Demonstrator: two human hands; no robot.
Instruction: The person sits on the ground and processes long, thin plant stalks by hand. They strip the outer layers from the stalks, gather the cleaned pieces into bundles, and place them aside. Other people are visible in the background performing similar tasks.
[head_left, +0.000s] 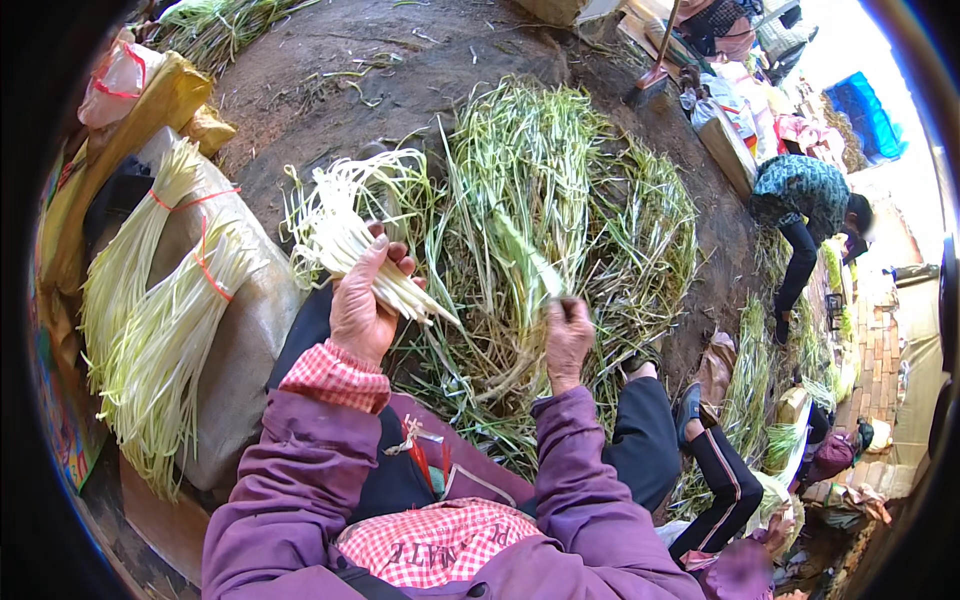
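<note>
My left hand is closed around a bunch of pale vegetable stalks. Their cut-looking ends point down to the right, and their curled tips spread at the upper left. Between the fingertips of my right hand is the end of a light green leafy stalk, stretching up and left over the heap. Beneath and beyond both hands lies a large heap of green leafy stalks, with browner stems towards me. To my left, two bundles of pale stalks, tied with red string, rest on a covered block.
More stalks lie at the upper left, near a yellow sack. A broom stands beyond the heap. On the right, a person in a patterned top bends over stalks; another person's legs extend close beside me.
</note>
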